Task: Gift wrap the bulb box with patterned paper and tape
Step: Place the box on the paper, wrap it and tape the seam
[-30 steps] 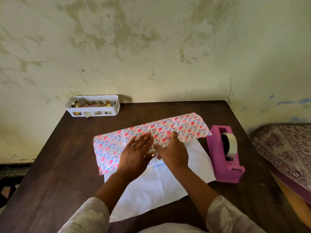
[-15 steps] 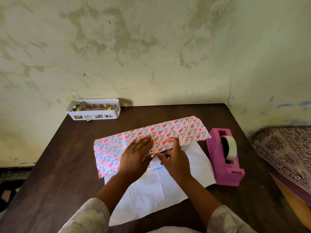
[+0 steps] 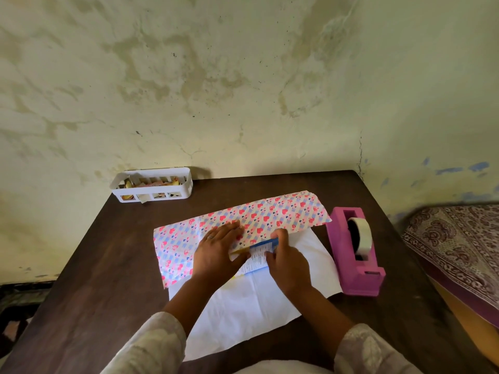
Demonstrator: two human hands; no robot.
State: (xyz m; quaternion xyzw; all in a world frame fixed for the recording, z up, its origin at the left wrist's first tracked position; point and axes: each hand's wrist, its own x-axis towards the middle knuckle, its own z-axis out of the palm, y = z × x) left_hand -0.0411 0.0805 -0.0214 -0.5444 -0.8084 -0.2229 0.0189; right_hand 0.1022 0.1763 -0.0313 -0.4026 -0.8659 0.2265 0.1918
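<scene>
Bulb box [image 3: 258,255] more exposed than half a second ago, patterned flap drawn back from its near face.

Mid-table on the white underside of the patterned paper [image 3: 243,306], box partly under the heart-print fold. Left hand [image 3: 218,251] flat, fingers straight, pressing the fold; right hand [image 3: 287,261] curled round the box's right end, lifted slightly compared with before. Pink tape dispenser [image 3: 353,255] by the table's [image 3: 94,279] right edge, holding a tape roll [image 3: 360,238]. White basket [image 3: 152,184] at the far left corner, holding small indistinct items.
</scene>
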